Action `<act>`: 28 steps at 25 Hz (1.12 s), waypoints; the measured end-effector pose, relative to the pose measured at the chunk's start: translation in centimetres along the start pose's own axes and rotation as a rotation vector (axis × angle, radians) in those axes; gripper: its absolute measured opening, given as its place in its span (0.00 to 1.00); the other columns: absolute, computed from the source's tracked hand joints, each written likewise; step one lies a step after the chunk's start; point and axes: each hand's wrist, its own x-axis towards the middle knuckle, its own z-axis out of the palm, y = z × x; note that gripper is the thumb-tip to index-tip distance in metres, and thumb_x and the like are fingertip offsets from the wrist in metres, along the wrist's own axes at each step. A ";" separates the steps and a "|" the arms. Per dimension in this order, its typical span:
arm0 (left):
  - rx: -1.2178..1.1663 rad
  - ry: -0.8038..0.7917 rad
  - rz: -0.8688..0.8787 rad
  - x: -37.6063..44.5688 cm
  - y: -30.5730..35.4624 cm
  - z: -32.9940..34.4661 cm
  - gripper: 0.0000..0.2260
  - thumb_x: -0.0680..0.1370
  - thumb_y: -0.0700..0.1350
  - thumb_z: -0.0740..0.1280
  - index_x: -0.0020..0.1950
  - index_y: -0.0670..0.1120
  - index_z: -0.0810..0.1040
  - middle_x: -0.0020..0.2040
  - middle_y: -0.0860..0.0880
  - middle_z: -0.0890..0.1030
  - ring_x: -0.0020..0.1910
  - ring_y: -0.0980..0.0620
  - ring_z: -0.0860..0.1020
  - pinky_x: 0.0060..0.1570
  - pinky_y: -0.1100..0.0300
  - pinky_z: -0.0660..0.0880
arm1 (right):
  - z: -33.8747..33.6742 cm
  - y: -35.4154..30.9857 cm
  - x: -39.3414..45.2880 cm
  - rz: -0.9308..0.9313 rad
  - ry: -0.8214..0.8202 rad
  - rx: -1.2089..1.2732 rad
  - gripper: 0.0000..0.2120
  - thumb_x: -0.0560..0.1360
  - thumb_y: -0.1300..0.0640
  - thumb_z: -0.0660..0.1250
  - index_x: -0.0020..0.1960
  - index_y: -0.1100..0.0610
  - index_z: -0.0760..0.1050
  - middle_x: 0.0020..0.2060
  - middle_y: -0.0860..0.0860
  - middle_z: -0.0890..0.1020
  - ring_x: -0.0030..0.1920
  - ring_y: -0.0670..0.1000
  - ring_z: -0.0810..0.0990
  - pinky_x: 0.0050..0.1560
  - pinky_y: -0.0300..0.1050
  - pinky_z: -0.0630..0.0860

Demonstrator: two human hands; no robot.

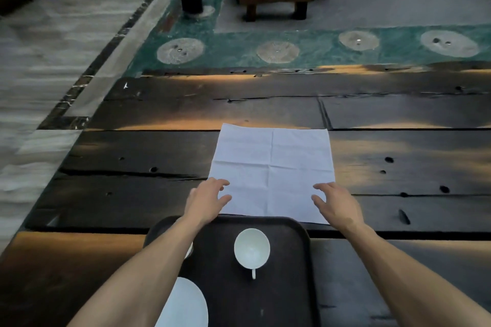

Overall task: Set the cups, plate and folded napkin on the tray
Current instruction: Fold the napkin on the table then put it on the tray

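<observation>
Table (132, 194): dark wooden planks beneath both hands.
Tray (287, 287): dark, nearer the person than the hands.
Napkin (273, 170): white, spread flat (creased, unfolded), beyond the tray.
Plate (186, 305): white, under the left forearm, on the tray.
Cup (252, 248): white, on the tray between the forearms.
Left hand (210, 200), right hand (336, 203): fingers spread loosely at the napkin's near corners, gripping nothing.

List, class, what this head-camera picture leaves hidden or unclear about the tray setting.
- Second cup: only a sliver shows; the left forearm covers it.
- Plate: cut by the bottom edge and the forearm.
- Tray: near end out of frame.
- Napkin: near corners lie under the left hand and right hand.
</observation>
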 end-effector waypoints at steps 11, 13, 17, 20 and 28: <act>0.088 -0.074 -0.045 11.2 -3.9 2.0 0.16 0.79 0.52 0.66 0.68 0.55 0.74 0.60 0.54 0.78 0.59 0.52 0.76 0.61 0.48 0.71 | 3.2 0.8 8.9 0.060 -0.090 -0.030 0.18 0.80 0.52 0.61 0.70 0.49 0.71 0.68 0.48 0.74 0.63 0.53 0.74 0.55 0.47 0.73; 0.117 -0.089 -0.041 13.3 -4.6 2.5 0.16 0.79 0.52 0.66 0.68 0.55 0.74 0.60 0.53 0.78 0.59 0.51 0.76 0.61 0.48 0.72 | 3.7 1.4 10.7 0.066 -0.097 -0.067 0.19 0.80 0.52 0.61 0.70 0.49 0.71 0.67 0.50 0.74 0.63 0.55 0.74 0.58 0.50 0.75; 0.163 -0.096 -0.028 17.5 -5.8 3.0 0.17 0.79 0.51 0.67 0.68 0.56 0.75 0.61 0.52 0.78 0.60 0.50 0.74 0.60 0.48 0.70 | 4.3 2.8 14.7 0.094 -0.088 -0.057 0.19 0.79 0.53 0.62 0.70 0.50 0.71 0.67 0.51 0.74 0.62 0.56 0.75 0.57 0.53 0.75; 0.196 -0.088 -0.003 20.4 -6.5 2.5 0.18 0.78 0.53 0.68 0.68 0.56 0.75 0.62 0.52 0.76 0.62 0.49 0.74 0.61 0.47 0.70 | 3.6 3.5 17.2 0.060 -0.072 -0.079 0.19 0.78 0.52 0.64 0.69 0.48 0.73 0.66 0.50 0.75 0.62 0.56 0.75 0.55 0.52 0.75; 0.120 -0.104 0.109 20.8 -7.2 4.1 0.10 0.74 0.54 0.72 0.55 0.59 0.83 0.59 0.59 0.78 0.59 0.54 0.72 0.60 0.53 0.66 | 5.8 3.6 15.4 -0.106 -0.049 -0.123 0.12 0.77 0.46 0.66 0.58 0.46 0.81 0.62 0.44 0.79 0.62 0.53 0.76 0.57 0.52 0.71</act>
